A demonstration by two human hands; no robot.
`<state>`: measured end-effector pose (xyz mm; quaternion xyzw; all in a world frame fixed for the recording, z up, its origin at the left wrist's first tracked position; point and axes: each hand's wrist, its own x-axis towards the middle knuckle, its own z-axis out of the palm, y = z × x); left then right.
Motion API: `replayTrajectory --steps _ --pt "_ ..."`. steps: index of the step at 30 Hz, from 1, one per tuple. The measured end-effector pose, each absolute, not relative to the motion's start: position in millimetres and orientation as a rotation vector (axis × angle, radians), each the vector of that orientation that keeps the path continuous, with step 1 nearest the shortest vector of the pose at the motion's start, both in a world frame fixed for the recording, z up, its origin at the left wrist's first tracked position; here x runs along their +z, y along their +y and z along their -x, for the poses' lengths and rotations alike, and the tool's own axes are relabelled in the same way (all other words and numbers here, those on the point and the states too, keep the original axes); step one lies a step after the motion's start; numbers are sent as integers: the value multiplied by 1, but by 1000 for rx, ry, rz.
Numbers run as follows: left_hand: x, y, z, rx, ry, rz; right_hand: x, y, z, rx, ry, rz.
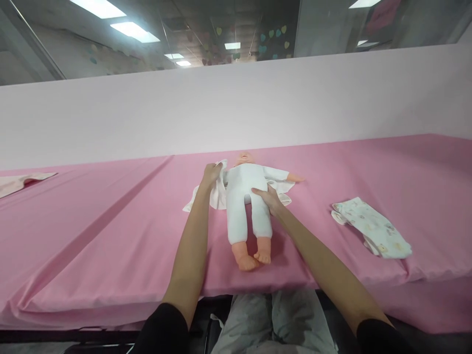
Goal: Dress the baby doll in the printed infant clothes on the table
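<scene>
A baby doll (246, 179) with a white cloth body lies on its back, its bare feet toward me and its head at the far side. A white baby garment (218, 195) is spread beneath it and shows on both sides of its torso. My left hand (212, 174) is closed on the garment beside the doll's shoulder on the left; the doll's arm there is mostly hidden. My right hand (270, 198) grips the doll at the hip, thumb on its front and fingers round its side. The doll's other arm stretches out to the right.
Pink sheeting (110, 236) covers the table, with a white wall (236, 110) and glass behind it. Folded, printed baby clothes (372, 228) lie to the right. A pale cloth (22, 183) lies at the far left. The table's front edge is just before my lap.
</scene>
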<state>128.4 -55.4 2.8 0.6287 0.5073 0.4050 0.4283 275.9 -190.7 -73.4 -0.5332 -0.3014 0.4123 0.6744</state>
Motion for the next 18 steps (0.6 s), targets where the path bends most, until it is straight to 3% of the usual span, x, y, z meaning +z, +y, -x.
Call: replayTrajectory --steps 8,18 --pt "-3 -78 -166 955 1003 -1683 -77 -191 -264 978 -721 1169" --pt "14 -122 -180 623 775 -1926 -79 -190 -270 928 -773 1216"
